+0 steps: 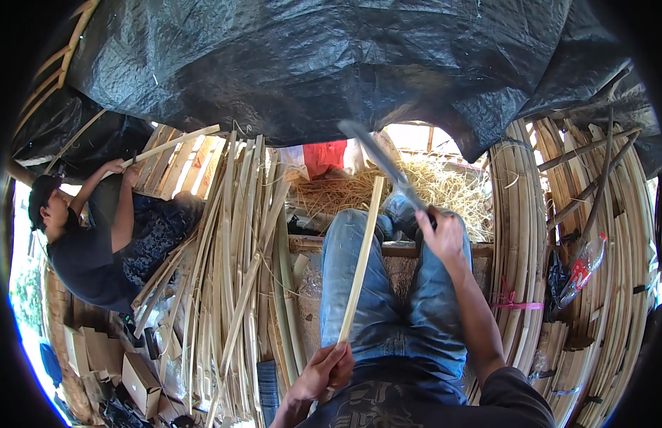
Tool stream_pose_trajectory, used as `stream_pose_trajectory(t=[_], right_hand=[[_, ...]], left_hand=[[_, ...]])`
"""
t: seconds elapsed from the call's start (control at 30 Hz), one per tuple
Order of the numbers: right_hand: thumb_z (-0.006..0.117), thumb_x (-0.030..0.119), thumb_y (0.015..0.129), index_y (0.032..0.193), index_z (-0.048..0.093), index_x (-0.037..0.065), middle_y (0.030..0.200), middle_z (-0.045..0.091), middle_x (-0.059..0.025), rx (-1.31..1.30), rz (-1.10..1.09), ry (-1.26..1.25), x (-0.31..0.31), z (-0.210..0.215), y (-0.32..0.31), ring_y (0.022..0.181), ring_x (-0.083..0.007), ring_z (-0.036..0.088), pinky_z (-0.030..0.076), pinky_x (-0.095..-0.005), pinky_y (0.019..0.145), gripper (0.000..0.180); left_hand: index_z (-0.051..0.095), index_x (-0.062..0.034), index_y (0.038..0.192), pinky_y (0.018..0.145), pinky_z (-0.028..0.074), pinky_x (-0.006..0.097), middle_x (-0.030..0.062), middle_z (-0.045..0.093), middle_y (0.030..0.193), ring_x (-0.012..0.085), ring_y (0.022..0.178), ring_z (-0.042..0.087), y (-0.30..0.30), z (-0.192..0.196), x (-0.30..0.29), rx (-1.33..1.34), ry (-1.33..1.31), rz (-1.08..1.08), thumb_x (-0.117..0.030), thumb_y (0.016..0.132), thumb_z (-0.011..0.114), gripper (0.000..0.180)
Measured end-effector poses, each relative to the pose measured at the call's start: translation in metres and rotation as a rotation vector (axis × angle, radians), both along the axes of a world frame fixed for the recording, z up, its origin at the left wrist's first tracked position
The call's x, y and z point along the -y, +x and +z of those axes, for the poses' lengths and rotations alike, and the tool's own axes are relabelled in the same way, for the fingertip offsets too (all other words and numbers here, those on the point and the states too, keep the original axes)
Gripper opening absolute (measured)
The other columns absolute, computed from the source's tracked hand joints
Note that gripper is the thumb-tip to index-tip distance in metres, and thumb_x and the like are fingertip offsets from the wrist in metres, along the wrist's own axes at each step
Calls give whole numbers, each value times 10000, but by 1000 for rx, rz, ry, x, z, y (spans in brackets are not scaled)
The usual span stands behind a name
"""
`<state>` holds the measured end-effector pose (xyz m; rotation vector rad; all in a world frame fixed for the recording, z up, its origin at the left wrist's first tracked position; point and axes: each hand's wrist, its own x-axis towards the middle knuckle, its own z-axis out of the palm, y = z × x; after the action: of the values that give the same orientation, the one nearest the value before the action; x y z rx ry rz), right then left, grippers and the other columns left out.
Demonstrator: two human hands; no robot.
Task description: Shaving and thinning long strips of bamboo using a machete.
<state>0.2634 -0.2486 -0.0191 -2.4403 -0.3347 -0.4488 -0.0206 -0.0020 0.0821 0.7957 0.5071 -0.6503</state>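
left hand [329, 369] clamps bamboo strip [361, 264] base | strip points up-away | right hand [441, 234] grips blade [379, 158]

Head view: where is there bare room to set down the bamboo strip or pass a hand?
Little. The open gap lies over the jeans, between the bamboo strip in the left hand and the right hand gripping the knife. Split bamboo crowds the left; coiled strips crowd the right.
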Motion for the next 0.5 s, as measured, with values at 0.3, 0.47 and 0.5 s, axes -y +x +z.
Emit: stream_pose_trajectory(t=[0.3,0.47,0.5], right_hand=[[382,578,1048,662,542,26,494,484,-64,-651,-49,661,17,19,33,395,-139,465,376,-312,387,693],[416,513,1063,731,527,44,530,465,-8,-671,152,793,14,54,-32,432,-89,460,357,-263,406,585],[434,495,1063,746,531,47,541,464,3,-658,181,791,7,57,-45,450,-78,466,356,-253,416,557]], left_hand=[[419,-107,815,432,192,253,-49,288,631,63,501,240,-3,-4,-4,21,-93,-6,-385,1108,361,408],[414,-114,812,417,179,245,-49,285,620,56,487,220,11,4,1,17,-137,-3,-411,1100,376,416],[414,-114,812,417,179,245,-49,285,620,56,487,220,12,3,0,13,-134,-5,-411,1100,376,416]])
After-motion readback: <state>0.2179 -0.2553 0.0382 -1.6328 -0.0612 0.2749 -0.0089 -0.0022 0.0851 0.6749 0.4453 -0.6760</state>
